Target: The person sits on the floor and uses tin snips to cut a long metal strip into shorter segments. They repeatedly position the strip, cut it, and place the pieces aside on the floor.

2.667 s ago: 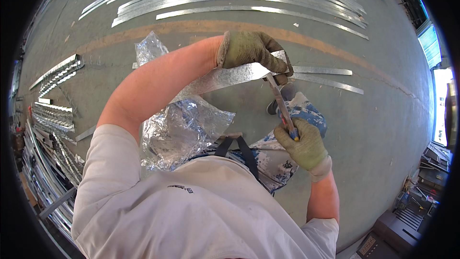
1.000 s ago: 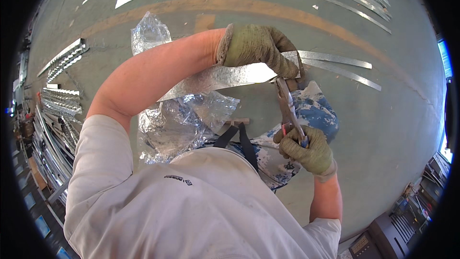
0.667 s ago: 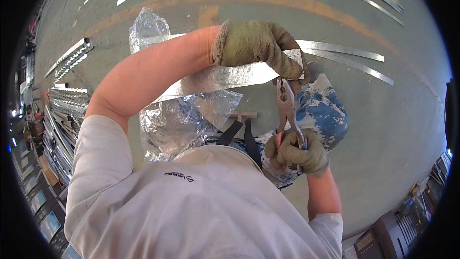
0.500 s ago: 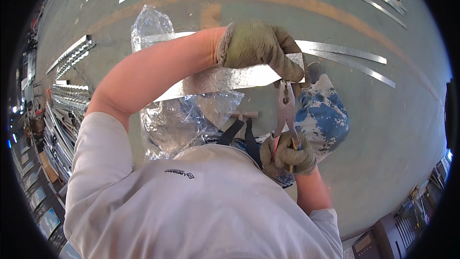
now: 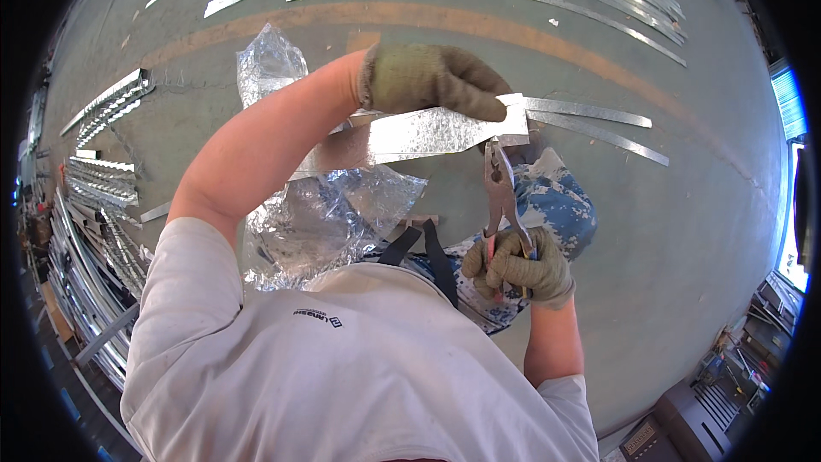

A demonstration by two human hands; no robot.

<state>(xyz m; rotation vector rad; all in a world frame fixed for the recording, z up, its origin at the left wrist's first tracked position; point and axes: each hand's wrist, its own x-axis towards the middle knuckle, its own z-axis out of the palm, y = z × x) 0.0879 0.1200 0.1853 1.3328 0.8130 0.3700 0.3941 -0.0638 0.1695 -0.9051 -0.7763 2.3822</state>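
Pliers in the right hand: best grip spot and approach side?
Likely the handles of the pliers, taken from the wearer's body side: they spread apart that way, while the metal head points away, toward the metal strip. The right hand grips there, fingers clear of the head.

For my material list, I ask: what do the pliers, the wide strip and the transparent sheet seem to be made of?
Pliers: probably steel, dull brownish grey; handles perhaps plastic, being red and blue. Wide strip: likely galvanized metal, bright, with mottled glints. Transparent sheet: apparently thin plastic film, glossy, creased and see-through.
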